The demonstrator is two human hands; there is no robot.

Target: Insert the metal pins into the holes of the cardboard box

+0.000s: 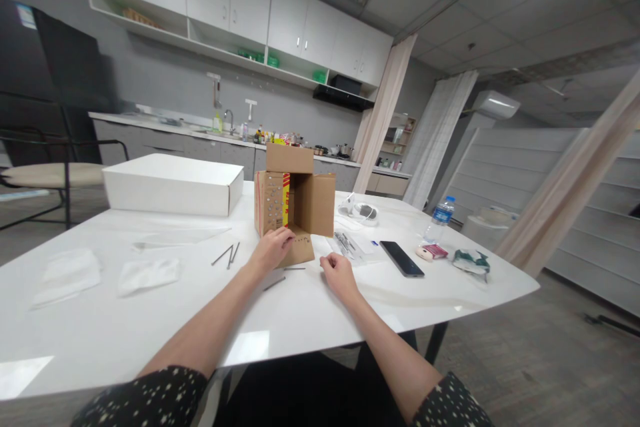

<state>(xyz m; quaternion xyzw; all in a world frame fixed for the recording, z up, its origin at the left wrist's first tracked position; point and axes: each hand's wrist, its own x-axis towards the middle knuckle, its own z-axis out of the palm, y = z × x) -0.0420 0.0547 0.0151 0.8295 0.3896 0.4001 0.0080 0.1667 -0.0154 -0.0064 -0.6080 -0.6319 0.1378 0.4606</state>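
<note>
Resting on white table [100, 320], open cardboard box [294, 203] is steadied at lower flap by left hand [273, 248]; right hand [339, 275] loosely curled, empty. Risk judged: box tipped by flap pressure, loose nails [228, 255] scattered.

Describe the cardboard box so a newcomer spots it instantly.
On the glossy white table, look just beyond the left hand, which touches it. The small brown cardboard box lies on its side, flaps open toward the camera, unlike the larger, flat, closed white box left of it.
</note>
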